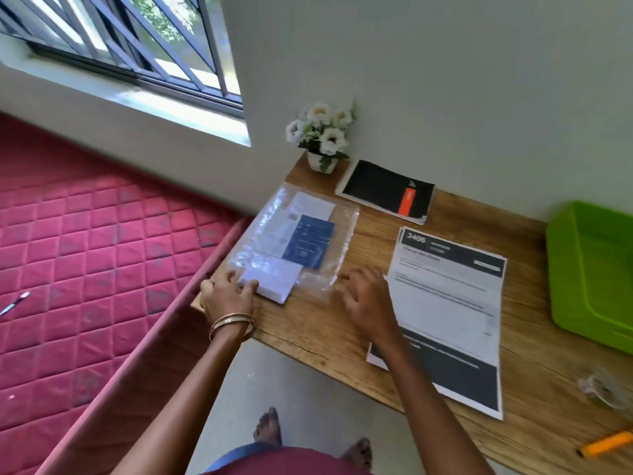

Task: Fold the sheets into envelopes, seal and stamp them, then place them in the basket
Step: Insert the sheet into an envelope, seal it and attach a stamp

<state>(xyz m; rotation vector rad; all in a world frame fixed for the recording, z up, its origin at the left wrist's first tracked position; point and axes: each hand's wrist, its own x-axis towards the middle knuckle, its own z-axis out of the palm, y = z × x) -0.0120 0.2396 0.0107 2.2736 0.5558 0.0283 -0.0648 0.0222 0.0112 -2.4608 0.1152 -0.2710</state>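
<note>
Bare feet (270,427) show on the grey floor just below us, under the near edge of the wooden desk (318,334).

Our left hand (227,296) rests at the desk's left corner with its fingers (249,289) lightly curled, the tips pressing on the near end of a white envelope (270,284) that pokes out of a clear plastic bag (294,234); the frame is soft there, so we cannot tell whether the thumb is pinching the envelope or only lying against it. Gold bangles (233,325) circle that wrist. Our right hand (368,299) is spread loosely open and holds nothing, its fingertips on or just over the near right corner of the bag.

Inside the bag we see a blue card (310,245) and more white paper under it. Just right of the right hand lies a printed sheet (448,310) with dark bands at top and bottom, flat and unfolded, the wrist crossing its left edge. A green basket (589,269) sits at the desk's right edge, well apart from the sheet.

Farther back, a black notebook (376,188) with an orange lighter (407,201) on it lies near the wall, beside a small pot of white flowers (322,135). An orange pen-like thing (606,443) lies at the near right. A red quilted mattress (85,252) fills the left.
</note>
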